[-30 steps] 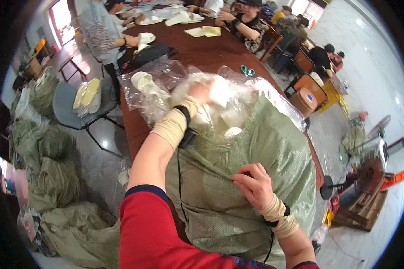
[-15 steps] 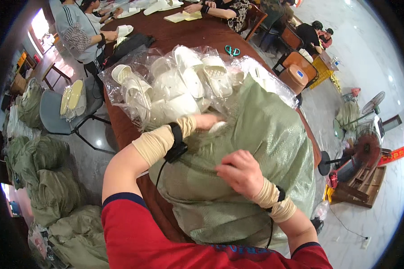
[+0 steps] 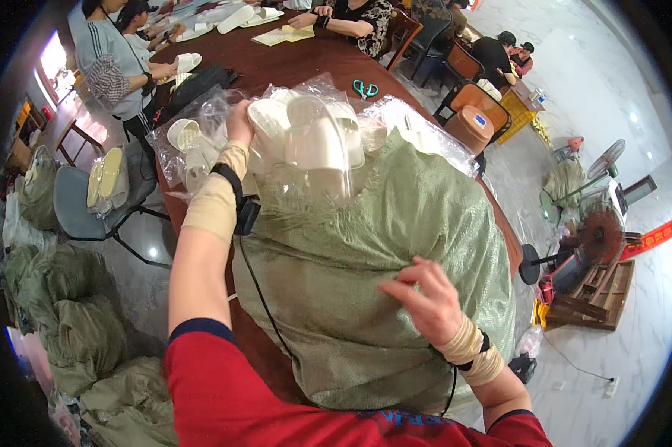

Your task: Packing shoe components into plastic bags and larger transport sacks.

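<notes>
My left hand (image 3: pixel 241 125) grips the clear bag of white slippers (image 3: pixel 306 138) poking from the green woven sack (image 3: pixel 366 276) at the table's (image 3: pixel 276 63) near edge; right hand (image 3: pixel 424 296) pinches sackcloth; likely light, soft, slippery; best held by the sack's mouth.

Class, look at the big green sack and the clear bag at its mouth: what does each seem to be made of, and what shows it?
Green sack: probably woven plastic, matte; a fine weave grain and stiff creases show where the right hand pinches it.
Clear bag: thin plastic film, glossy; see-through, crinkled, with bright glare over the white pieces inside. The left hand presses it.
</notes>
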Available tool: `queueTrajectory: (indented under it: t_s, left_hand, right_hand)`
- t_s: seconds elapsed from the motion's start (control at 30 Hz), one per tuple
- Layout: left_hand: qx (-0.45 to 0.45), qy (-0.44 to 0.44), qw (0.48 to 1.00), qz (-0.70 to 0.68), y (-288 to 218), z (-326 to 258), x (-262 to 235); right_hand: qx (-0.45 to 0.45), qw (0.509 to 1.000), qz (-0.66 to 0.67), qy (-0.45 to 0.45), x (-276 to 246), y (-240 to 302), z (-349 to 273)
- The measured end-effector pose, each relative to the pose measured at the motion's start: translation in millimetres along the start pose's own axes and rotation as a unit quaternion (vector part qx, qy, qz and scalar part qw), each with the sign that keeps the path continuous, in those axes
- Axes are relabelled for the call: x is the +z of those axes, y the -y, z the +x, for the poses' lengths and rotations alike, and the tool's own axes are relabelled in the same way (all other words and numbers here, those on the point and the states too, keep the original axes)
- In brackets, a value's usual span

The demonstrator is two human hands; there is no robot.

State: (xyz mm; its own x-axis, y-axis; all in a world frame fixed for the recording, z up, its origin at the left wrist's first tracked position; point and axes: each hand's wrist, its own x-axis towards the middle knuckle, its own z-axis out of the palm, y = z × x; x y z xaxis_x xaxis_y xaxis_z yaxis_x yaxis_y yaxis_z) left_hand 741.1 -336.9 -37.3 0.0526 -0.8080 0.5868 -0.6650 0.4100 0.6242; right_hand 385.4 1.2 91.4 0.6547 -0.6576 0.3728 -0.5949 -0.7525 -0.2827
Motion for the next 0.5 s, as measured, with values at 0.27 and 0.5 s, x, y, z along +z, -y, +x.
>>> queueTrajectory:
  t_s: [0.27, 0.5]
  left_hand:
    - [0.129, -0.236, 0.961, -0.064, -168.9, -41.7, -4.7]
    - [0.071, 0.519, 0.851, -0.015, -171.9, -78.9, 24.3]
  right_hand:
    - [0.23, 0.954, -0.158, -0.11, -18.5, -49.0, -1.5]
    - [0.165, 0.944, -0.06, -0.279, -19.0, -40.0, 13.3]
